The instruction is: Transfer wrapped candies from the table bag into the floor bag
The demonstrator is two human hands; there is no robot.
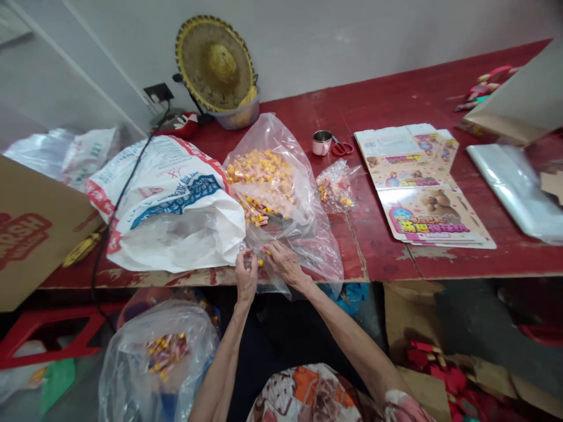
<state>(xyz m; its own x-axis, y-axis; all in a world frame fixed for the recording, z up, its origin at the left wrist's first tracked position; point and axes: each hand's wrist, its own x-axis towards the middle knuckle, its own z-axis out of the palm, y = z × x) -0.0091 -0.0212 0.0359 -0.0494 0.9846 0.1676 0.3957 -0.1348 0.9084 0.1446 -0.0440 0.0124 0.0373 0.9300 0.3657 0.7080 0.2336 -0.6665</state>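
Observation:
At the table's front edge my left hand (247, 271) is closed, its fingertips curled round something small that I cannot make out. Beside it, my right hand (285, 264) pinches a small yellow-and-pink piece (264, 251) between thumb and fingers. Both hands are over the lower end of a large clear plastic bag (319, 243), which lies open. Inside that bag is a heap of small yellow-and-pink pieces (264, 173). To the left, a white woven sack (176, 176) with red and blue print lies with its mouth towards me, close to my left hand.
A small clear bag of pieces (336, 187), a pink cup (322, 143) and red-handled scissors (342, 147) lie farther back. Printed cardboard sheets (433, 214) are stacked at right. A black cable (127, 181) crosses the sack. Below left stands a plastic-lined container (132, 363).

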